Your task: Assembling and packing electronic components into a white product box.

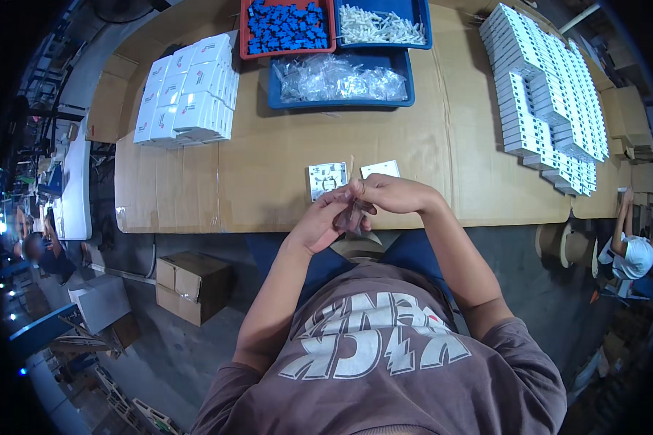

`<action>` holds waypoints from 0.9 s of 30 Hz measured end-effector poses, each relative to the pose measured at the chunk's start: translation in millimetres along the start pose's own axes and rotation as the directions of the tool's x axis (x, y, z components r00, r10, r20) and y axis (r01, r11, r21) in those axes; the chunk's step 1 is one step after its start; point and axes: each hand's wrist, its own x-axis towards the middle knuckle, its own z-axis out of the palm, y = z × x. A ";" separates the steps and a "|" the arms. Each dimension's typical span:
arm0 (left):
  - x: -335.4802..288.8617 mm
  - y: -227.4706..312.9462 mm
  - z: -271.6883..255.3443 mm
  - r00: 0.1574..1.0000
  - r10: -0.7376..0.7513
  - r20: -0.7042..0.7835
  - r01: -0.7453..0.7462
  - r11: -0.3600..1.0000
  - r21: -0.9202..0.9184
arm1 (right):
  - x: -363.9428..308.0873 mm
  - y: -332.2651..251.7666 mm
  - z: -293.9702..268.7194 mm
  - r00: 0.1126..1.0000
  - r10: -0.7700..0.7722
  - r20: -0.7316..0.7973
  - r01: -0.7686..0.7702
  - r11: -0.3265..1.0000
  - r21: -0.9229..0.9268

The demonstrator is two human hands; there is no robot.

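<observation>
Just over the near edge of the cardboard-covered table, my two hands meet in front of me. The fingers of my left hand are closed around the lower part of a small see-through plastic bag. My right hand pinches at its upper end, with the thumb beside the left fingertips. What the bag contains, if anything, I cannot make out. Right behind my hands lies an open white box part with a printed sheet or insert. A second white box piece lies beside it, partly covered by my right hand.
Farther back stand a red bin of blue plastic parts, a blue bin of white plugs and a blue tray of clear bags. White boxes are stacked left, many more right. A carton sits on the floor.
</observation>
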 end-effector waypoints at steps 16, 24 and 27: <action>9.2 -15.0 -19.2 0.970 -0.055 -0.237 0.046 0.998 -0.043 | 21.0 9.5 -88.8 0.852 -0.071 -0.519 0.060 0.997 -0.039; 9.0 -29.0 -23.3 0.991 -0.099 -0.093 0.090 0.991 -0.097 | 89.2 17.2 -241.4 0.374 -0.406 -0.834 0.097 0.911 -0.400; 7.4 -34.4 -22.3 0.989 -0.095 -0.113 0.091 0.995 -0.040 | 123.4 -18.1 -269.7 0.315 -0.531 -0.787 -0.137 0.795 -0.591</action>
